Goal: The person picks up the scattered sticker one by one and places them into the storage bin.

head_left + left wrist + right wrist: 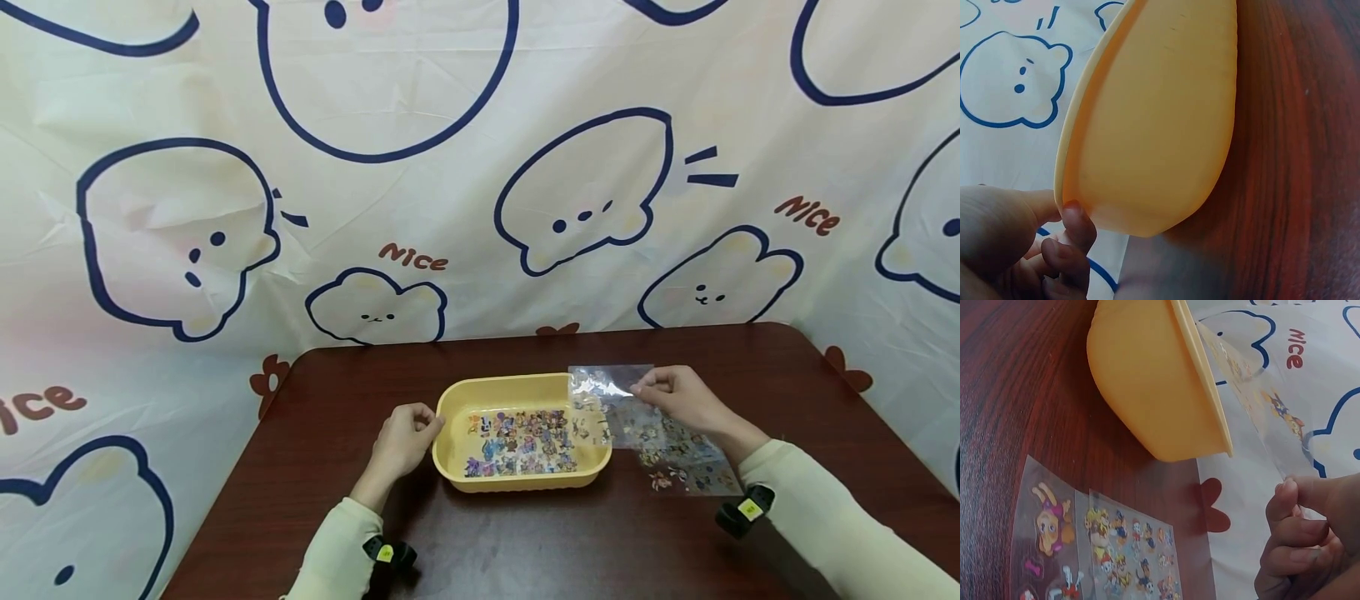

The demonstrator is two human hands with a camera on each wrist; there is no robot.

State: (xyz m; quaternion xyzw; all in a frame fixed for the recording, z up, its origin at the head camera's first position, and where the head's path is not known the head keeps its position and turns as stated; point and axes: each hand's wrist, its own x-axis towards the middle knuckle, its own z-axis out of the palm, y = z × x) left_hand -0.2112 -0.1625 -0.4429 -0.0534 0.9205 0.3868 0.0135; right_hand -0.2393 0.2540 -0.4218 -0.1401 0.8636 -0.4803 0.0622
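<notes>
A yellow plastic basin [517, 482] stands on the table, with sheets of small cartoon stickers [517, 446] lying inside it. My left hand [403, 437] pinches the basin's left rim between thumb and index finger, as the left wrist view also shows. With thumb and fingertips my right hand [678, 398] pinches the edge of a clear sticker sheet [600, 392], which reaches over the basin's right end. In the right wrist view that sheet [1272, 406] slants above the rim. More clear sticker sheets [1129, 550] lie overlapping on the table below my right hand.
The dark brown wooden table [525, 542] has rounded far corners. Behind it hangs a pale cloth [465, 208] with blue-outlined cartoon animals. Each wrist carries a small black camera [744, 510] over a light sleeve.
</notes>
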